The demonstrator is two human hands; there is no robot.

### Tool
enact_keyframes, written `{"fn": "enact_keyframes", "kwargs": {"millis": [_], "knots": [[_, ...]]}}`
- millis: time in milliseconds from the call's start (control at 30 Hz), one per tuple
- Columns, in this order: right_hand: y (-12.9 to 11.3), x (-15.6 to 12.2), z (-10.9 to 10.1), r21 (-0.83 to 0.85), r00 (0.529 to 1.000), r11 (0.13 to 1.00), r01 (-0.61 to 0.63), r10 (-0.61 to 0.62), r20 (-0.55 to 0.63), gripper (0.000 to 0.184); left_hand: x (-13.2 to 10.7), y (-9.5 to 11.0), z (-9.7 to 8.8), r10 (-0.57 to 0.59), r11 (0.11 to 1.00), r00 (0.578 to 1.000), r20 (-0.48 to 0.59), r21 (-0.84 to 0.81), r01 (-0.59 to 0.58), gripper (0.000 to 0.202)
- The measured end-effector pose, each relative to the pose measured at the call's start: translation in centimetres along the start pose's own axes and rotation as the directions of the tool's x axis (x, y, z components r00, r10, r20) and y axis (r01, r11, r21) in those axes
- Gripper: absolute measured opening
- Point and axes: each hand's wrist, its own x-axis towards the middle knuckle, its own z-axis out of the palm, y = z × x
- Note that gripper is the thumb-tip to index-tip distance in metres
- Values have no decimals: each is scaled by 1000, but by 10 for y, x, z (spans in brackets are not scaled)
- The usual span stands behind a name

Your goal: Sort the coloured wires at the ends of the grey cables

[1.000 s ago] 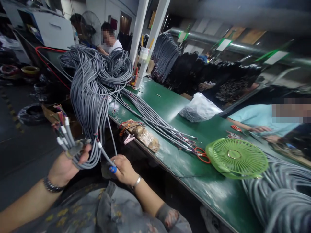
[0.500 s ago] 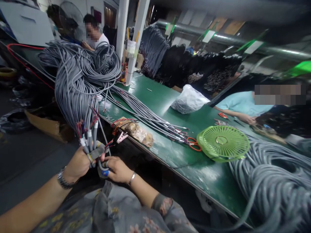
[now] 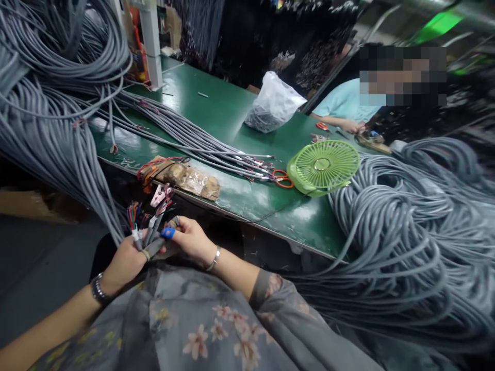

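My left hand (image 3: 129, 260) is closed around several grey cables (image 3: 152, 232), with white sleeves and bare red, green and blue wire ends pointing up. Grey wrapping covers some of its fingers. My right hand (image 3: 195, 242) has blue tape on a finger and is pinched against the same cables, at their right side; its fingertips are partly hidden. A pink clip (image 3: 158, 196) is just beyond the wire ends, at the table edge. Behind it lies a tape-wrapped brown block (image 3: 189, 179) with red-orange cord at its left end.
On the green table (image 3: 228, 121) lie a row of grey cables (image 3: 201, 141), orange-handled scissors (image 3: 283, 178), a green fan (image 3: 323, 167) and a white plastic bag (image 3: 273, 103). Big grey cable coils (image 3: 410, 232) fill the right; more coils (image 3: 58, 67) hang over the left edge. A co-worker (image 3: 340, 103) sits opposite.
The view has swung right and down, so the table scene sits further left and higher. My right hand has moved up beside the wire ends; my left hand still grips the cables.
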Motion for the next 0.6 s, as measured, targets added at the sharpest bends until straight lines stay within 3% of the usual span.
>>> {"fn": "enact_keyframes", "kwargs": {"millis": [100, 200, 400, 600], "knots": [[-8, 8, 3, -55, 992, 996, 64, -57, 113, 49, -1, -5, -5, -76, 997, 996, 37, -32, 77, 40], [-12, 13, 10, -121, 980, 982, 144, -125, 153, 43, -6, -11, -11, -98, 991, 995, -19, -88, 96, 33], [-3, 10, 23, -18, 995, 998, 56, -55, 82, 48, -13, -7, -11, -121, 927, 955, -272, -375, 11, 26], [-5, 9, 21, -22, 995, 994, 103, -103, 6, 56, -12, -1, -4, -114, 932, 969, -218, -360, 28, 31]]}}
